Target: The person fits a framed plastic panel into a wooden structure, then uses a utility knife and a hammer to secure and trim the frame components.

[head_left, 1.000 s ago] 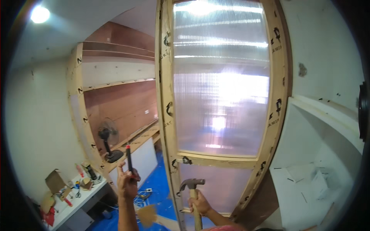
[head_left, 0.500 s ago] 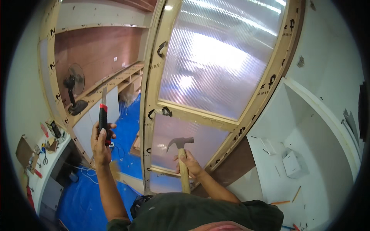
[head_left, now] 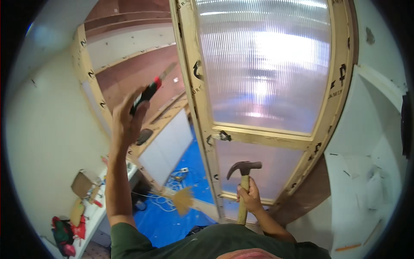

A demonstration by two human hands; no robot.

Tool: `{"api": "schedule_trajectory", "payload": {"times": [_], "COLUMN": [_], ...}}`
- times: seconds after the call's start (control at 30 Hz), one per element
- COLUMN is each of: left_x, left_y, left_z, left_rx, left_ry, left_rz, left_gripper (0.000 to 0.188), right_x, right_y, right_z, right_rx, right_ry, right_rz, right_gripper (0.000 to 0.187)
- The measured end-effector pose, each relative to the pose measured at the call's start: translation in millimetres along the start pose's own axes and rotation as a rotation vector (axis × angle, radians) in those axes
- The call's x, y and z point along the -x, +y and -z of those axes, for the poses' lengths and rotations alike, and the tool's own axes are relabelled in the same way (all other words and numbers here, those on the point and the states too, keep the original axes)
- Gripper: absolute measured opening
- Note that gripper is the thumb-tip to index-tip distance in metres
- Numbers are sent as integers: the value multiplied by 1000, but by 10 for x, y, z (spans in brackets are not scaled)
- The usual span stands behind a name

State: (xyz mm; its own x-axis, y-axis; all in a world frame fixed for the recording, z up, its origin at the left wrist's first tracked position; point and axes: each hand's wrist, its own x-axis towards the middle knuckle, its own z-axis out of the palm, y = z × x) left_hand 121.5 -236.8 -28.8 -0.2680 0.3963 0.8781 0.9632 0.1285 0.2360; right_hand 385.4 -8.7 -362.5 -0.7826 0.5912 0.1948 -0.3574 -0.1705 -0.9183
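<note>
My left hand is raised at the left and closed around the handle of a chisel. The handle is black and red, and its flat blade points up and to the right, a little blurred. Lower and to the right, my right hand grips a claw hammer by its wooden handle, head upward. Behind the hammer stands a light wooden door frame with ribbed translucent panels. The chisel appears apart from the frame.
A white shelf at lower left bears a carton and small items. White cables and a straw-coloured brush end show over blue floor sheeting. At right, a white cabinet holds pencils.
My left hand has risen, and the chisel has tilted from upright toward the right. The view has shifted, with the door frame and the hammer now farther right in it.
</note>
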Motion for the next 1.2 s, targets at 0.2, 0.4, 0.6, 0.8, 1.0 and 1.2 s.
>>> {"api": "schedule_trajectory", "payload": {"times": [0.2, 0.4, 0.6, 0.8, 1.0, 1.2], "left_x": [-1205, -1684, -1937, -2082, -2257, -2275], "left_y": [679, 1042, 1048, 1149, 1257, 1273], "left_z": [352, 259, 177, 56, 19, -20], "left_rx": [-305, -668, -727, -924, -923, -874], "left_ry": [-228, -244, -240, -273, -385, -408], "left_rz": [-184, -330, -602, -656, -531, -645], "left_gripper": [41, 41, 39, 36, 36, 36], "right_x": [-42, 54, 169, 193, 159, 365], "right_y": [169, 244, 401, 604, 752, 1355], "right_z": [-92, -276, -196, -295, 6, 403], "right_rx": [-24, -92, -11, 5, -151, 15], "right_ry": [-105, 8, -75, 81, 154, 30], "right_rz": [-43, -6, -108, -21, -191, -482], "right_gripper": [46, 53, 64, 66, 64, 55]}}
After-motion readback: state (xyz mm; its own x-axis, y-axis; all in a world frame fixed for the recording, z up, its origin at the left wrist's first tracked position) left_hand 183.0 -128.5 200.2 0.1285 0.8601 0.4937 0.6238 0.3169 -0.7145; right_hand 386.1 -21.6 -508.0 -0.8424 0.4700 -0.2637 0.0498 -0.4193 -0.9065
